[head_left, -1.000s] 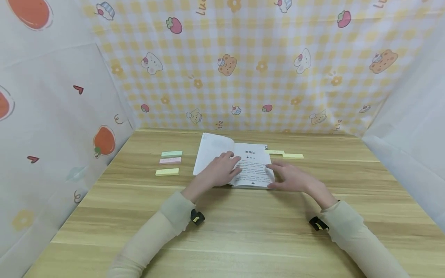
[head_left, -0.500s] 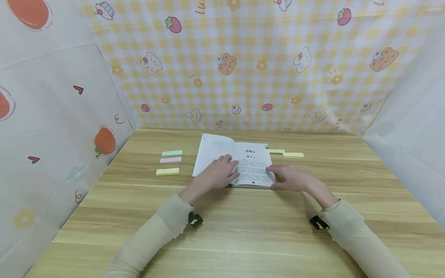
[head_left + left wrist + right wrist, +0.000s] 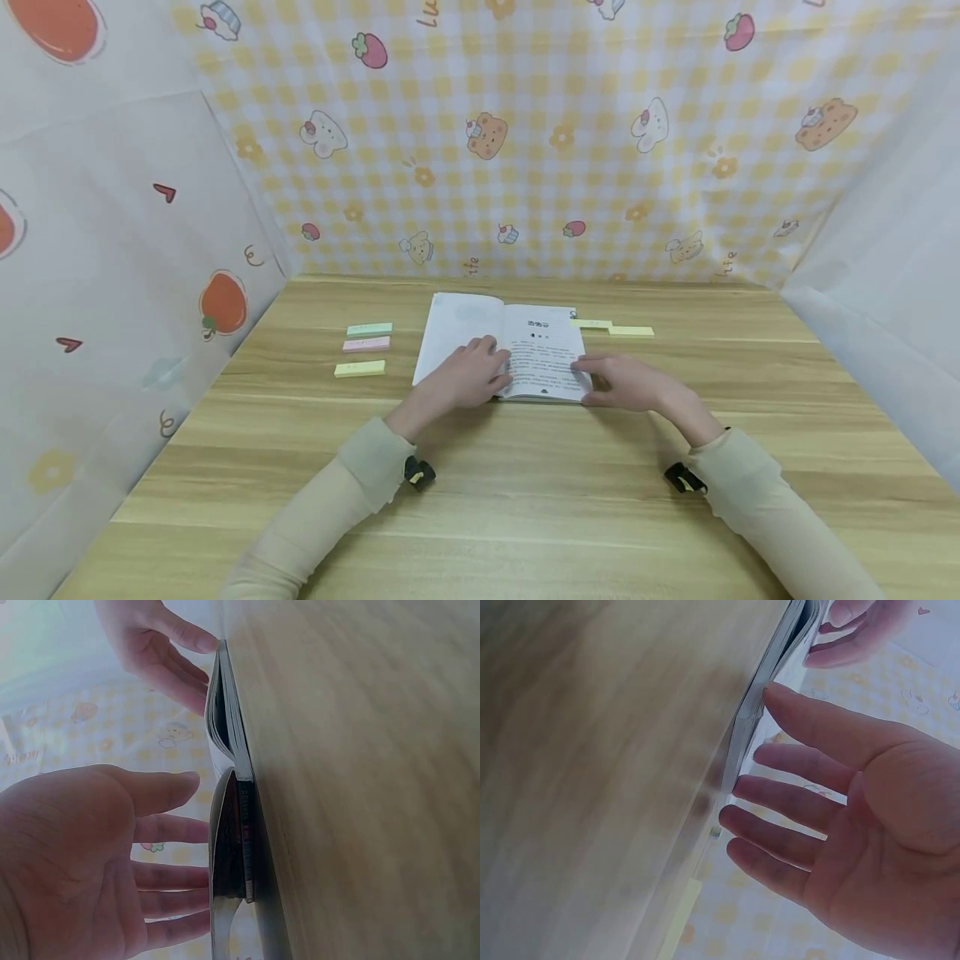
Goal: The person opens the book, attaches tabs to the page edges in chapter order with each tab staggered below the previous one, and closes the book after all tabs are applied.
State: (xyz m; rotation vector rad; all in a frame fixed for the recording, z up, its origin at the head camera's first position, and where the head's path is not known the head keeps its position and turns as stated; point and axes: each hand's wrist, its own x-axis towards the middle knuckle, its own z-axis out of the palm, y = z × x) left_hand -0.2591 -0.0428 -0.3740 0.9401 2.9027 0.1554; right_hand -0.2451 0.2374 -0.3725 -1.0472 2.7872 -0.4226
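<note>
A book (image 3: 543, 358) lies spread on the wooden table, its right page printed and its left page mostly blank. Across the left page and near the fold rests my left hand (image 3: 465, 375), fingers extended; the left wrist view shows its fingertips on the raised left leaf, with the thumb apart from it. My right hand (image 3: 630, 383) touches the book's right edge, thumb at the near corner. From the right wrist view, the thumb (image 3: 787, 701) meets the page edges and the other fingers are spread, gripping nothing. A yellow sticky note strip (image 3: 591, 323) overlaps the book's upper right edge.
Another yellow strip (image 3: 631, 332) adjoins the first on the right. Left of the book lie a green sticky pad (image 3: 369, 330), a pink pad (image 3: 367, 343) and a yellow pad (image 3: 360, 368). A checked cloth (image 3: 562, 183) hangs behind the table.
My left hand has slid slightly left and toward me, uncovering more of the printed page. The left page lies a little flatter. The right hand's thumb has shifted slightly outward at the corner.
</note>
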